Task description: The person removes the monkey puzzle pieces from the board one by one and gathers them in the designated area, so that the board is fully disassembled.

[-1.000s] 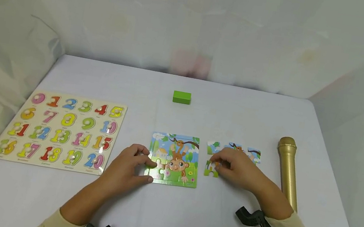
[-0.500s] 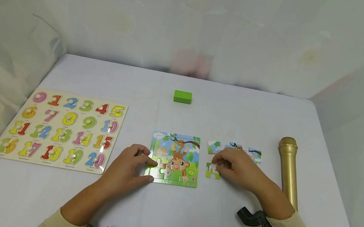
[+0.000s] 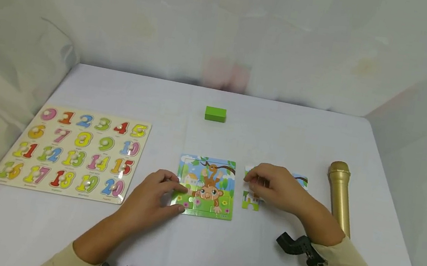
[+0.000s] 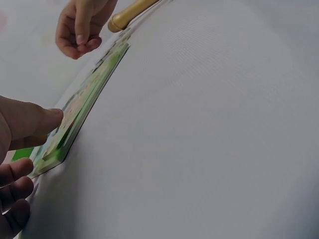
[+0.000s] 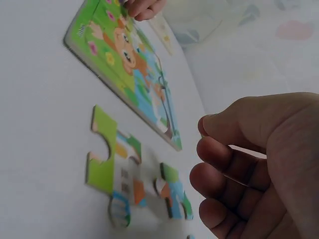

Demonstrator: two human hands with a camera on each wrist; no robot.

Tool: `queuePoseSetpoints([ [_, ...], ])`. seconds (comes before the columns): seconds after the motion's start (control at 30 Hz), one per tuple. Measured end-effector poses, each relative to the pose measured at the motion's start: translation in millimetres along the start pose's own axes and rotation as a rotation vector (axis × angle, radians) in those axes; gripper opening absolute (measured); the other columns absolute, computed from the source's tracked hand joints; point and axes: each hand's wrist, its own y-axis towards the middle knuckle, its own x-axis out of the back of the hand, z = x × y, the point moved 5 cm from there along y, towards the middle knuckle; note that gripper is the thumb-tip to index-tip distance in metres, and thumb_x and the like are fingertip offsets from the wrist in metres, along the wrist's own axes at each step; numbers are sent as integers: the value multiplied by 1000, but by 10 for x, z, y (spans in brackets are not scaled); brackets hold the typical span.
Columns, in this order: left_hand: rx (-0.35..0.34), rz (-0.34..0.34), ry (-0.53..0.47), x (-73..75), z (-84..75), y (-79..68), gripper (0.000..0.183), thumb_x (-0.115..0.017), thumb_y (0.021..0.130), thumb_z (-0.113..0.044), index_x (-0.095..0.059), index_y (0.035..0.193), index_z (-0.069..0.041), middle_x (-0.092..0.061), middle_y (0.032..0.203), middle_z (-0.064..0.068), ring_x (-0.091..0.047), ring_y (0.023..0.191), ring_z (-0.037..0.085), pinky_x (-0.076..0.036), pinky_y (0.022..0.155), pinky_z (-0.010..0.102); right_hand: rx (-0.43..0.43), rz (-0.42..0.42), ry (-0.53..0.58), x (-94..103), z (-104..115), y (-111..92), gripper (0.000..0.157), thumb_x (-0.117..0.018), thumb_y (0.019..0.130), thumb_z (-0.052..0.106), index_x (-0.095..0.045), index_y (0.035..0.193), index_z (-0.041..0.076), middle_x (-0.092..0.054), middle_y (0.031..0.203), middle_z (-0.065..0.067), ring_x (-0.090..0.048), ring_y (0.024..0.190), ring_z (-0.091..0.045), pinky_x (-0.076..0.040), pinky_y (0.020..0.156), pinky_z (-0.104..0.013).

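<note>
Pale curtains (image 3: pixel 229 25) back your white-covered desk (image 3: pixel 215 257). Change over the last half second: your right hand (image 3: pixel 279 189) has shifted slightly away from you. Its fingers now sit clear of the green corner piece (image 3: pixel 250 203), just on their near side. Two loose pieces that showed beyond those fingers are now mostly hidden by the hand; the branch piece (image 3: pixel 300 181) still shows past the knuckles.

Right fingers: curled, tips together, above the pieces in the right wrist view. Can't tell if they pinch one.

Left hand (image 3: pixel 150 195): no real change. Fingers loose, tips at the left side of the monkey puzzle (image 3: pixel 207 189), which lies between your hands, well apart from the right fingers.

Likely meaning: you're on the loose pieces, left just steadying; no sign of a placement.

Number board (image 3: pixel 86 155) is left of your left fingers, green block (image 3: pixel 215 114) beyond both hands, gold microphone (image 3: pixel 340 195) right of your right fingers.
</note>
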Motion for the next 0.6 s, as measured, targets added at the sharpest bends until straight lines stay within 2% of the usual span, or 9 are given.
queuePoseSetpoints([
  [0.23, -16, 22, 54, -32, -66, 20, 31, -95, 81, -27, -83, 109, -22, -64, 110, -5, -56, 96, 17, -49, 81, 38, 17, 24, -1, -10, 91, 192, 17, -72, 100, 5, -77, 115, 12, -68, 98, 10, -58, 82, -11, -51, 70, -29],
  [0.4, -11, 28, 70, -31, -87, 17, 32, -96, 79, -24, -83, 108, -21, -66, 111, -5, -57, 97, 18, -50, 80, 38, 62, 33, 28, -46, 144, 328, 15, -71, 101, 7, -76, 114, 9, -71, 101, 4, -58, 83, -12, -50, 70, -29],
  [0.6, -15, 26, 59, -32, -95, 19, 31, -95, 81, -25, -83, 109, -22, -66, 110, -6, -59, 101, 19, -51, 83, 40, 58, 66, 60, -150, 178, 476, 17, -71, 101, 7, -76, 116, 9, -71, 101, 2, -58, 82, -12, -51, 72, -30],
])
